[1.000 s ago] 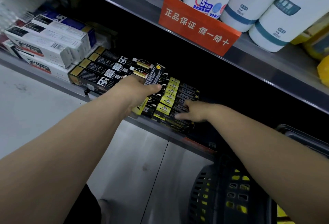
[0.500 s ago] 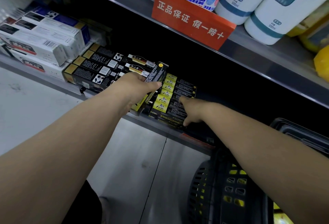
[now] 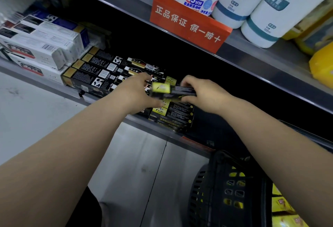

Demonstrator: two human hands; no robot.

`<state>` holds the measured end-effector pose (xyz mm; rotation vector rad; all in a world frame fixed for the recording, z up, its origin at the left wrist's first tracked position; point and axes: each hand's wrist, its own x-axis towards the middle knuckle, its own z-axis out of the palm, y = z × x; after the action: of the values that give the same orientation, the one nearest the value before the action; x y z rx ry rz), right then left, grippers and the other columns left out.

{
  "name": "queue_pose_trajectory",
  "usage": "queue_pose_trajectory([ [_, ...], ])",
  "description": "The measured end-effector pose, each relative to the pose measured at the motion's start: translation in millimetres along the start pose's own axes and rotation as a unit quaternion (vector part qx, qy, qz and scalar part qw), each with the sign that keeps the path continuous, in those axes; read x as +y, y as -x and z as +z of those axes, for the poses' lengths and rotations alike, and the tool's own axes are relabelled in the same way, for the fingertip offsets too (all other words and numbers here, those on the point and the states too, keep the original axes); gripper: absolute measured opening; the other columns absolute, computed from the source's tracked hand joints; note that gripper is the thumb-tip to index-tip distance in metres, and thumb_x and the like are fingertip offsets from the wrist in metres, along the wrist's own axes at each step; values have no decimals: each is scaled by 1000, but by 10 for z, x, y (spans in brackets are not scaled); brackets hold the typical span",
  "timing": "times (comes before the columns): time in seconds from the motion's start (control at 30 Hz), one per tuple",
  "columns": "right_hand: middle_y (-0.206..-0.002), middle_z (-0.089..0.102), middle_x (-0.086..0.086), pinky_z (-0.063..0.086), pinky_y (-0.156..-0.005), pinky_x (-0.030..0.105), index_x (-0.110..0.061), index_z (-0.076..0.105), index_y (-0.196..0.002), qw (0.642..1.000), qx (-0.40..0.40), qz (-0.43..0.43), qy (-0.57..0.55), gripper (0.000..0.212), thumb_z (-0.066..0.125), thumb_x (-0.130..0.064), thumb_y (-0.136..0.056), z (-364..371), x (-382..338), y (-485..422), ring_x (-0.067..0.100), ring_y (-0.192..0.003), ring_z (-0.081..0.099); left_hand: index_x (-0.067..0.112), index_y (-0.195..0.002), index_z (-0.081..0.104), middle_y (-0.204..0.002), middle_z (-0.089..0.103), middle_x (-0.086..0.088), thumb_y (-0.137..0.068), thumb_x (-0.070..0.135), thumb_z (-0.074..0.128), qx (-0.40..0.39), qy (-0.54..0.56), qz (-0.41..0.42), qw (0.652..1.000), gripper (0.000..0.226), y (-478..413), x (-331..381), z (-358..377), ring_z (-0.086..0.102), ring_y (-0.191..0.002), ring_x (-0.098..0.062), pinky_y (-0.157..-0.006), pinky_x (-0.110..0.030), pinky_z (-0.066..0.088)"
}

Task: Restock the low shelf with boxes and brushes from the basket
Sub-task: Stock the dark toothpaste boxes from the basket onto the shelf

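On the head camera I see my left hand point(image 3: 133, 95) and right hand point(image 3: 203, 96) both curled round one blurry black and yellow box point(image 3: 168, 92). It is just above the box stack point(image 3: 173, 116) on the low shelf point(image 3: 54, 87). The basket point(image 3: 225, 190) sits down right.

This is a shop aisle. Tiered metal shelving carries a low shelf point(image 3: 158, 130) packed with rows of identical black boxes point(image 3: 93, 75) and stacked white cartons point(image 3: 41, 46). Large white bottles point(image 3: 266, 15) line the tier above, behind an orange printed sign point(image 3: 189, 22). A black plastic shopping basket point(image 3: 225, 190) sits below.
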<state>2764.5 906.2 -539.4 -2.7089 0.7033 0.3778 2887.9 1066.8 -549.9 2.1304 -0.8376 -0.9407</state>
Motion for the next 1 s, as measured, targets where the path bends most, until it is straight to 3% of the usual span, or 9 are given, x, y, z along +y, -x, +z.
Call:
queue_pose_trajectory([
  [0.13,-88,56,5,34,-47,26,-16,40,-125,990,-34,128,58,35,54,-18,-93,132,313,-188,16,-68,51,20,-135,44,-136,51,-3,-76,26,77,-39,8,-19,999,67,7,7,27,56,-106,-20,-69,-25,43],
  [0.23,-78,48,3,30,-47,26,-14,37,-128,982,-86,142,86,39,52,-10,-92,309,380,-336,18,-71,49,18,-126,51,-127,56,-2,-78,25,75,-62,2,-25,998,54,10,36,66,58,-96,-19,-55,-22,40],
  [0.3,-90,53,6,32,-51,26,-16,40,-124,981,-116,142,61,32,50,-12,-94,434,401,-393,17,-75,47,18,-122,53,-122,58,-2,-78,26,75,-68,-1,-25,997,50,17,47,79,59,-96,-19,-53,-21,39],
  [0.37,-103,57,11,35,-57,27,-18,40,-123,981,-130,139,31,28,48,-22,-97,525,407,-408,16,-75,47,18,-120,54,-120,58,-2,-78,27,75,-70,-6,-25,997,48,23,45,83,60,-97,-21,-55,-21,42],
  [0.47,-122,54,10,39,-71,26,-21,36,-134,983,-139,119,30,45,53,-33,-94,581,406,-410,21,-93,53,19,-119,54,-119,59,-2,-78,27,75,-73,-12,-25,997,47,45,66,74,61,-98,-22,-63,-23,45],
  [0.63,-131,52,10,50,-84,31,-26,29,-142,985,-135,107,20,56,54,-14,-94,589,342,-363,25,-108,57,19,-118,56,-113,62,-3,-78,27,75,-75,-12,-17,997,45,131,189,122,62,-100,-24,-80,-33,51],
  [0.73,-134,50,11,47,-96,36,-22,25,-145,984,-146,98,40,62,55,-9,-92,444,255,-280,27,-115,54,20,-116,56,-108,62,0,-78,28,74,-78,-26,7,997,43,188,286,193,63,-96,-22,-84,-35,52],
  [0.87,-127,52,7,43,-87,26,-15,48,-129,996,-71,52,0,43,62,-16,-88,-27,142,99,20,-109,53,20,-103,61,-102,64,2,-79,26,73,-68,-27,85,994,27,299,530,355,62,-89,-14,-80,-28,51],
  [1.0,-96,66,2,47,-68,12,-12,62,-104,984,5,22,-179,27,62,2,-80,-382,167,971,3,-75,59,27,-85,67,-100,66,2,-80,32,70,-79,-79,215,970,9,562,910,628,62,-93,-12,-88,-31,49],
])
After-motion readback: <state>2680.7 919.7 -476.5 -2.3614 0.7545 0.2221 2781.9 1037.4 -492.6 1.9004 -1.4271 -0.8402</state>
